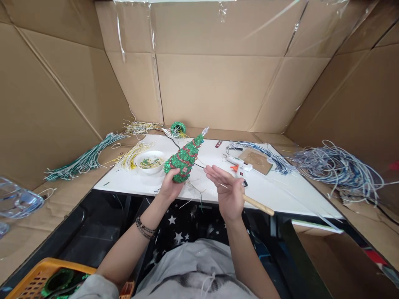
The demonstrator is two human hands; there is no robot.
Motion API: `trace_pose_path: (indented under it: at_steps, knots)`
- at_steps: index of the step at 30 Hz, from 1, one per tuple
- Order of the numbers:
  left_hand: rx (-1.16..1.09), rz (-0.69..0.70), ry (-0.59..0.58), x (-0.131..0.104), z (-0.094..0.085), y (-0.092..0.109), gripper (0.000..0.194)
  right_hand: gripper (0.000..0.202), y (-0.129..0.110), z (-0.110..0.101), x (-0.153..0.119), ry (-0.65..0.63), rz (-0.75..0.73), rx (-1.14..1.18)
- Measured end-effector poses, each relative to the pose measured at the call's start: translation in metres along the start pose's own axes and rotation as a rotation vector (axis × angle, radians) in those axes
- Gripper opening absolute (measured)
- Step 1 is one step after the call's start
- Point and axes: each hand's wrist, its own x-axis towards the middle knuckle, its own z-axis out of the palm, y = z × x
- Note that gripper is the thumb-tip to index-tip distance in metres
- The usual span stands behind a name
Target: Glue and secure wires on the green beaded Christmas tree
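A small green beaded tree [184, 159] with red garlands and a clear tip leans to the right in my left hand [171, 185], whose fingers are closed round its base. Thin wires hang below the base. My right hand [229, 193] is to the right of the tree, palm turned towards it and fingers stretched, not touching it. A wooden-handled tool [258, 205] is held against that palm by the thumb side, its handle pointing to the lower right and its thin metal shaft crossing the palm.
On the white board [199, 191] are a white bowl [137, 159] of wire scraps and a white glue gun [241, 171] beside a brown pad [256, 161]. Wire bundles [87, 160] lie left and right. Cardboard walls [218, 91] enclose the table. An orange basket [34, 276] stands lower left.
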Motion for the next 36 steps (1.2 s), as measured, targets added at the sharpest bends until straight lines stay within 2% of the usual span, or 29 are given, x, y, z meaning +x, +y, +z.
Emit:
trace_pose_path:
  at_steps: [4, 7, 11, 14, 16, 18, 22, 24, 25, 27, 29, 32, 34, 36]
  knots:
    - [0.005, 0.02, -0.032, 0.0, -0.001, 0.0, 0.032, 0.064, 0.011, -0.021, 0.015, 0.089, 0.044, -0.244]
    - [0.009, 0.02, -0.033, 0.0, -0.001, 0.0, 0.033, 0.059, 0.013, -0.029, 0.02, 0.13, 0.004, -0.424]
    - [0.012, 0.011, -0.013, 0.0, -0.003, 0.0, 0.033, 0.048, 0.002, -0.017, 0.03, 0.035, -0.267, -0.557]
    - [0.014, 0.009, -0.01, 0.001, -0.005, -0.001, 0.035, 0.051, -0.009, 0.004, 0.043, -0.092, -0.385, -0.385]
    - [0.016, -0.009, 0.018, 0.001, -0.006, -0.002, 0.036, 0.057, -0.015, 0.019, 0.051, -0.203, -0.323, -0.188]
    - [0.015, -0.025, 0.062, 0.001, -0.008, -0.002, 0.036, 0.062, -0.019, 0.03, 0.055, -0.333, -0.178, -0.064]
    - [0.051, -0.069, 0.029, 0.001, -0.011, -0.003, 0.02, 0.076, -0.023, 0.035, 0.053, -0.682, 0.228, -0.074]
    - [0.067, -0.093, -0.006, 0.001, -0.01, -0.003, 0.017, 0.076, -0.024, 0.03, 0.051, -0.743, 0.3, -0.14]
    - [0.06, -0.087, -0.013, 0.001, -0.009, -0.003, 0.018, 0.073, -0.024, 0.026, 0.05, -0.719, 0.282, -0.194]
    - [0.032, -0.049, -0.018, 0.001, -0.006, -0.002, 0.025, 0.068, -0.026, 0.018, 0.051, -0.586, 0.18, -0.371]
    - [0.001, -0.014, -0.019, 0.0, -0.004, -0.002, 0.032, 0.065, -0.029, 0.01, 0.055, -0.428, 0.063, -0.622]
    - [-0.027, -0.008, -0.017, 0.0, -0.003, -0.002, 0.031, 0.067, -0.03, 0.004, 0.066, -0.26, -0.034, -0.987]
    - [-0.038, -0.01, -0.02, -0.001, -0.003, -0.001, 0.03, 0.071, -0.028, 0.003, 0.072, -0.206, -0.087, -1.11]
    - [-0.045, -0.012, -0.018, -0.001, -0.003, -0.001, 0.032, 0.072, -0.024, 0.003, 0.075, -0.159, -0.178, -1.104]
